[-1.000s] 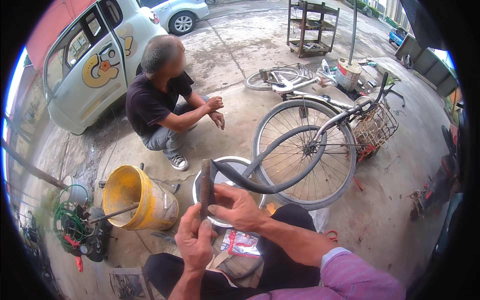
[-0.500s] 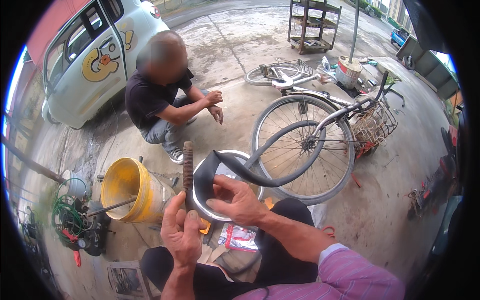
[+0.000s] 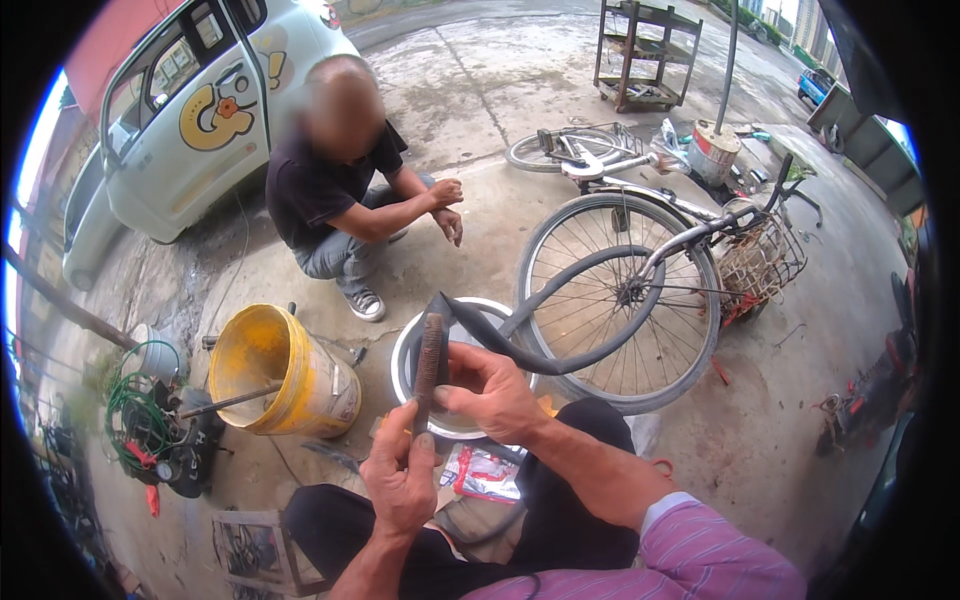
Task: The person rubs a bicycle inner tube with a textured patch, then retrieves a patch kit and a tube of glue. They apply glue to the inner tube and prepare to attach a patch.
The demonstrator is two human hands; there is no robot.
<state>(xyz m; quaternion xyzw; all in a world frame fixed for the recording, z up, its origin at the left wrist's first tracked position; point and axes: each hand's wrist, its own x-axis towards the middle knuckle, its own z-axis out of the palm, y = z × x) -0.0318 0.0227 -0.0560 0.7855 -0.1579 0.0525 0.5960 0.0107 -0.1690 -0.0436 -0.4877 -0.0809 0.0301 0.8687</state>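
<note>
My left hand (image 3: 400,480) is closed around the lower end of a rusty, ridged rasp (image 3: 430,365), which stands nearly upright. My right hand (image 3: 495,395) pinches a folded stretch of black inner tube (image 3: 545,362) between thumb and fingers. The rasp lies against or just in front of the tube; I cannot tell whether they touch. From my hand the tube loops out to the wheel of a bicycle (image 3: 690,240) lying on its side. Below both hands is a round basin with a white rim (image 3: 403,365).
A yellow bucket (image 3: 335,395) with a rod across it stands at the left, near a machine with a green hose (image 3: 135,410). Across from me a person (image 3: 320,195) squats by a white car (image 3: 180,190). A shelf cart (image 3: 647,48) is far back. A plastic packet (image 3: 482,472) lies between my knees.
My left hand has moved right and brought the rasp across to the tube, tilting it slightly. My right hand keeps its pinch on the tube. The whole view has shifted a little.
</note>
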